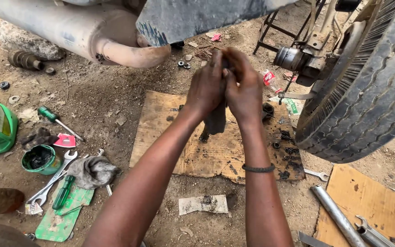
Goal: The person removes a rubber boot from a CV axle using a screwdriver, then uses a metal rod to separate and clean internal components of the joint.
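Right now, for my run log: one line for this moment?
left hand + right hand: gripping greasy dark part | over cardboard | tyre beside

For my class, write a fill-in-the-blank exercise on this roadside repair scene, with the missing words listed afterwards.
1. Both hands, the left hand and right hand, clasp a dark greasy part above a sheet of ____.
2. The right wrist wears a dark ____.
3. The open tub of grease is coloured ____.
4. At the right edge stands a large black ____.

Missing words: cardboard; band; green; tyre.

An outdoor roadside vehicle repair yard. A tyre (362,91) and exhaust pipe (83,32) hang over dirt ground. Spanners (51,180) and greasy cardboard (216,146) lie about.
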